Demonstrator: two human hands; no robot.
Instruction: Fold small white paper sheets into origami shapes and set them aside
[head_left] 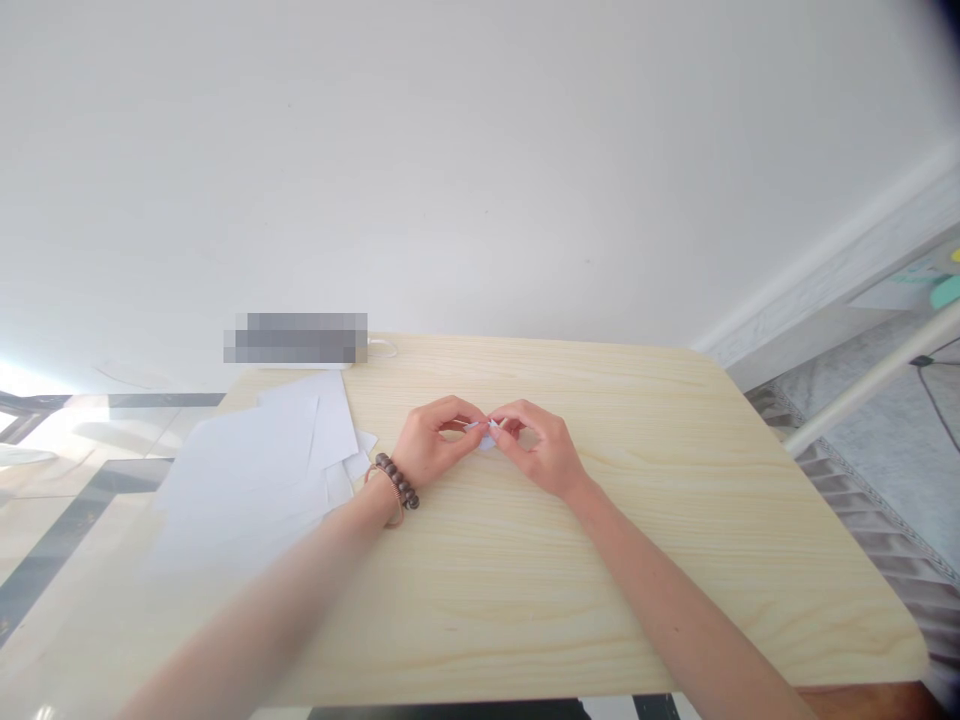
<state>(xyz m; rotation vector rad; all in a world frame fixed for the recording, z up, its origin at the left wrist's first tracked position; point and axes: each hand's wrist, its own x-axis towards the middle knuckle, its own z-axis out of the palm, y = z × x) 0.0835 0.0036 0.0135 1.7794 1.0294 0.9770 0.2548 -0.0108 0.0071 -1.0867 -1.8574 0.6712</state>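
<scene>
Both my hands meet over the middle of a light wooden table (675,520). My left hand (431,445), with a brown bead bracelet (397,482) on its wrist, pinches one end of a small white piece of paper (486,432). From the other side my right hand (541,448) pinches the same piece with thumb and fingertips. The fingers of both hands are curled and closed. The paper is tiny and mostly hidden between the fingertips, just above the tabletop.
A loose pile of white paper sheets (255,470) lies on the table's left part, some overhanging the edge. A white object (364,350) with a blurred patch sits at the far left corner. A white wall rises behind; tiled floor lies either side.
</scene>
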